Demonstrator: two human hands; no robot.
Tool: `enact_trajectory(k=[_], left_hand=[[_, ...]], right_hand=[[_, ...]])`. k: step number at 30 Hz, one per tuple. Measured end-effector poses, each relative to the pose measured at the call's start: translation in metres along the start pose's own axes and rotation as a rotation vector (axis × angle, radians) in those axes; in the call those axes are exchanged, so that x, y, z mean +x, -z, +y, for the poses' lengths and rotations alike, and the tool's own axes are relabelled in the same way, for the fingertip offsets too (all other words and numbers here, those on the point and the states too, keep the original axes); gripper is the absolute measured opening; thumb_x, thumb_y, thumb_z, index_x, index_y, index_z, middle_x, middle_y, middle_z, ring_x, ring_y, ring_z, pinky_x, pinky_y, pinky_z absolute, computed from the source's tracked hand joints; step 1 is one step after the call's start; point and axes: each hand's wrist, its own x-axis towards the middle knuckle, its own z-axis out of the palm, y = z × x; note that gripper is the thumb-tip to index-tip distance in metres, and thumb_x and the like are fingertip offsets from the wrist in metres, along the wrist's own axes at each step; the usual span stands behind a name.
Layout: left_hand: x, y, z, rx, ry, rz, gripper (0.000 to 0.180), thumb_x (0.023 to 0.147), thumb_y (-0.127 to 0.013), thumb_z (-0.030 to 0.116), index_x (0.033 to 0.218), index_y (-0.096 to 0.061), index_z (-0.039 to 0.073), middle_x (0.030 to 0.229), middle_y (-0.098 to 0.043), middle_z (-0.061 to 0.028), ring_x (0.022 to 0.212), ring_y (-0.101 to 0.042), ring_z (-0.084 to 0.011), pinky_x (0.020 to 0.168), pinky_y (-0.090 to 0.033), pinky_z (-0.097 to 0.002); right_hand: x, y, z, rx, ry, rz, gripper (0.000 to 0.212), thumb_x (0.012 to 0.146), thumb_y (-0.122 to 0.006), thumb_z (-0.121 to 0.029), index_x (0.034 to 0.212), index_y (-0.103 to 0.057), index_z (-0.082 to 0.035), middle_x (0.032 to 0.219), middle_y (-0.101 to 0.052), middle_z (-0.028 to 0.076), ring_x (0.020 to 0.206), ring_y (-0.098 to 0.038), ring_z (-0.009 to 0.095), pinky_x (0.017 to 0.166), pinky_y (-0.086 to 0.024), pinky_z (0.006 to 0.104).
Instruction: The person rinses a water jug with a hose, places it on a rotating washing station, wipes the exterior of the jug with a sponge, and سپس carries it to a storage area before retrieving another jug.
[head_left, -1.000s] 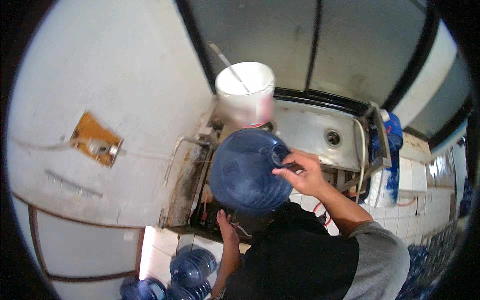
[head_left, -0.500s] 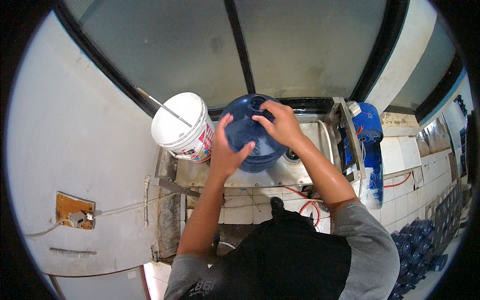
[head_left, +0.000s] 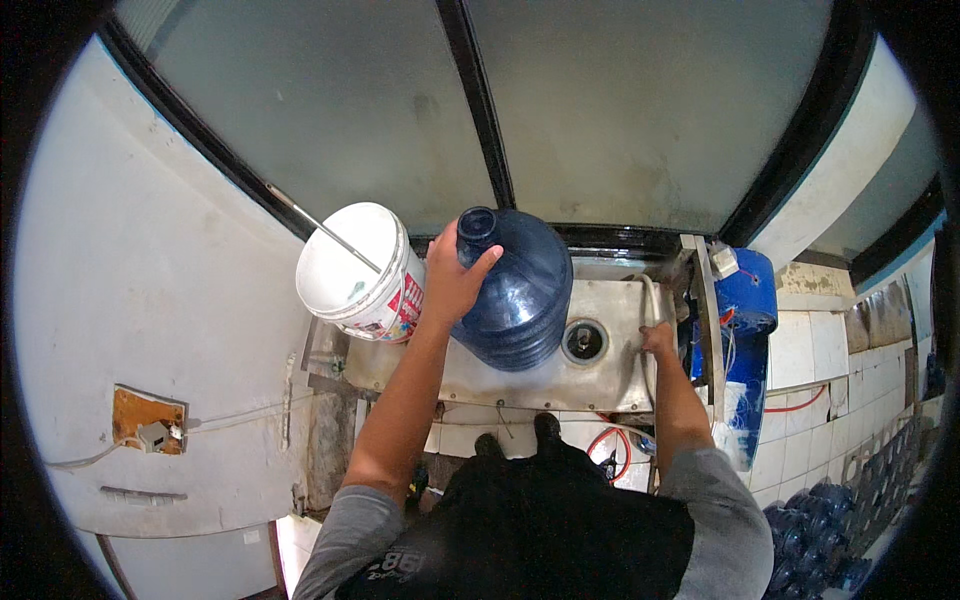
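Observation:
A large blue water jug [head_left: 520, 285] stands tilted on a metal sink top [head_left: 480, 385], its open neck leaning toward the left. My left hand [head_left: 455, 280] grips the jug just below the neck, thumb on the near side. Farther right, my right hand [head_left: 658, 340] closes around a pale hose [head_left: 648, 300] that runs along the right part of the metal top. Between the jug and that hand lies a round drain hole [head_left: 584, 342].
A white bucket [head_left: 345, 315] with a long metal rod [head_left: 325, 232] in it stands left of the jug. Frosted window panes [head_left: 640, 120] rise behind. Blue containers [head_left: 745, 290] stand at the right, and several jugs [head_left: 815, 535] lie at lower right. A red hose [head_left: 622, 455] loops below.
My right hand has left the jug's mouth and moved right to the hose. The jug now leans left, and my left hand has shifted up to its neck.

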Motion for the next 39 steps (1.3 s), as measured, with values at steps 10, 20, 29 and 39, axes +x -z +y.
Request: enact_trajectory(k=[10, 20, 29, 39], left_hand=[[-0.007, 0.056, -0.037, -0.089, 0.138, -0.093, 0.056, 0.080, -0.089, 0.028, 0.123, -0.063, 0.002, 0.110, -0.075, -0.0146, 0.104, -0.072, -0.0265, 0.095, -0.054, -0.0386], [0.003, 0.054, -0.040, -0.307, 0.090, -0.135, 0.059, 0.076, -0.092, 0.026, 0.123, -0.064, 0.004, 0.111, -0.075, -0.0110, 0.106, -0.071, -0.0221, 0.097, -0.053, -0.0360], [0.038, 0.034, -0.066, -0.542, 0.034, -0.364, 0.037, 0.072, -0.091, 0.016, 0.100, -0.071, 0.004, 0.092, -0.075, -0.0057, 0.086, -0.071, -0.0174, 0.084, -0.055, -0.0316], [0.012, -0.008, -0.013, -0.203, 0.185, 0.245, 0.039, 0.069, -0.090, 0.010, 0.100, -0.068, 0.007, 0.093, -0.075, -0.0123, 0.091, -0.074, -0.0279, 0.083, -0.056, -0.0383]], right_hand=[[-0.274, 0.179, -0.172, 1.212, 0.173, -1.180, 0.038, 0.093, -0.070, -0.025, 0.112, -0.064, 0.009, 0.080, -0.071, 0.025, 0.063, -0.073, 0.038, 0.055, -0.063, 0.0467], [-0.369, 0.229, -0.331, 0.934, 0.108, -0.611, 0.020, 0.099, -0.066, -0.023, 0.096, -0.054, -0.007, 0.061, -0.057, 0.007, 0.040, -0.052, 0.016, 0.035, -0.043, 0.0296], [-0.447, 0.256, -0.379, 0.637, 0.235, -0.271, 0.027, 0.105, -0.064, -0.022, 0.120, -0.067, -0.001, 0.073, -0.052, -0.009, 0.058, -0.039, 0.001, 0.051, -0.028, 0.0215], [-0.429, 0.258, -0.411, 0.515, 0.365, -0.175, 0.031, 0.103, -0.067, -0.022, 0.123, -0.071, 0.002, 0.080, -0.057, -0.007, 0.070, -0.045, 0.003, 0.061, -0.035, 0.0214]])
